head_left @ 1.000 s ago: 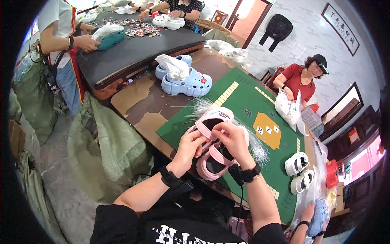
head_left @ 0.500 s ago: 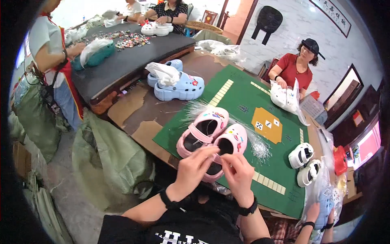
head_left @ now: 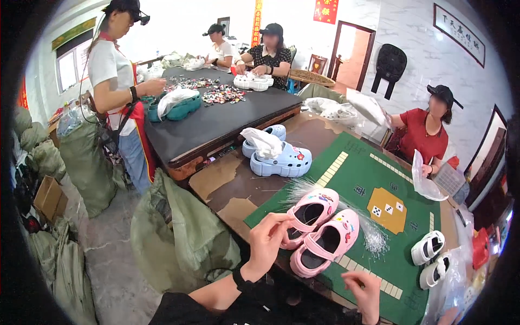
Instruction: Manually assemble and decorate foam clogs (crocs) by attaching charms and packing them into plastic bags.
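Two pink clogs (head_left: 327,244) with colourful charms stand side by side on a green mat (head_left: 346,162) printed with tiles and dice. At the left clog's heel side is my left hand (head_left: 266,244), its thumb and fingers pinched together. Whatever is in that pinch is too small to make out. Off to the right of the clogs, over the mat's near edge, my right hand (head_left: 365,292) hangs with its fingers loosely bent and apart, nothing visible in it. Beyond the clogs lies a bundle of thin clear plastic fasteners (head_left: 375,238).
Light blue clogs (head_left: 281,160) stuffed with white plastic stand at the mat's far left. White shoes (head_left: 428,248) are at the right. A person in red (head_left: 425,127) handles plastic bags opposite. Co-workers stand around a black table (head_left: 216,124) strewn with charms. Green sacks (head_left: 184,233) lie left.
My hands have parted: the right has moved off the pink clogs to the lower right, the left stays beside them. The view has swung left and up. The person in red now lifts a bag.
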`<action>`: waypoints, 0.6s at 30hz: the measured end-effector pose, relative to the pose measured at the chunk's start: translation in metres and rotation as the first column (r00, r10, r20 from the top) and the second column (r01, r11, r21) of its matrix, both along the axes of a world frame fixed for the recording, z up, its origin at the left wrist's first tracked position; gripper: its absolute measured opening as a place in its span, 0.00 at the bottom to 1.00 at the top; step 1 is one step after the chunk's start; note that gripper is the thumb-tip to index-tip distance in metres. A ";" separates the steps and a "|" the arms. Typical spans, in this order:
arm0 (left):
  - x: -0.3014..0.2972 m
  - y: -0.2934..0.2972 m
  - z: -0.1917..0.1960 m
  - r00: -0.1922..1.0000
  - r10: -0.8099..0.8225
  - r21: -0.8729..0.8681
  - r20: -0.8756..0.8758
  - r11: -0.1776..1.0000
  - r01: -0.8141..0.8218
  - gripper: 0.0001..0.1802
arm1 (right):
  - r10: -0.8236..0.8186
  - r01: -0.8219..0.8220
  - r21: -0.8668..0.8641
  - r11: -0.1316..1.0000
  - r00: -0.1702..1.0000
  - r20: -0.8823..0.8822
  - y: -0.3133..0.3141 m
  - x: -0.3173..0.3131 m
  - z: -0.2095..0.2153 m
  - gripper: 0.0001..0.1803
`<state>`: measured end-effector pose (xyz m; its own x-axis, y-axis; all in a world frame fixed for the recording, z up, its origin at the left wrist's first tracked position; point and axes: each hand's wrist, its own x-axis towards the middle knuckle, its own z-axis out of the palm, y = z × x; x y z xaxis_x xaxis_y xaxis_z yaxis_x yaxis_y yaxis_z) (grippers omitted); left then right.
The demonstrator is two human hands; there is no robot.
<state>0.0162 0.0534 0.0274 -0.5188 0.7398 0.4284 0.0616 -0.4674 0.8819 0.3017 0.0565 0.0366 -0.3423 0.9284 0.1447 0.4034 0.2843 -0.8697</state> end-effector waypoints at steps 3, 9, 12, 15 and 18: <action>0.003 -0.003 -0.003 0.994 -0.014 0.038 0.109 0.999 0.009 0.07 | -0.022 0.004 -0.173 0.985 0.994 -0.107 -0.020 0.008 0.015 0.07; 0.015 -0.007 -0.001 0.982 -0.126 0.070 0.141 0.991 0.117 0.07 | -0.232 0.188 -0.140 0.972 0.692 -0.683 -0.027 0.005 -0.013 0.12; 0.029 -0.013 0.009 0.971 -0.126 -0.007 -0.203 0.992 0.127 0.07 | -0.131 0.079 -0.105 0.991 0.670 -0.731 -0.018 -0.006 0.000 0.05; 0.047 -0.022 0.002 0.951 -0.182 -0.131 -0.251 0.980 0.153 0.07 | 0.024 -0.010 0.024 1.000 0.671 -0.741 -0.004 -0.013 0.002 0.03; 0.050 -0.023 0.000 0.929 -0.183 -0.111 -0.322 0.982 0.155 0.06 | 0.050 -0.061 0.012 0.998 0.672 -0.739 0.003 -0.037 0.018 0.07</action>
<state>0.0665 0.0300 0.0275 -0.2233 0.8439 0.4878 0.2817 -0.4233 0.8611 0.2644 0.0592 0.0541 -0.1801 0.9149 0.3613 -0.3884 0.2713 -0.8806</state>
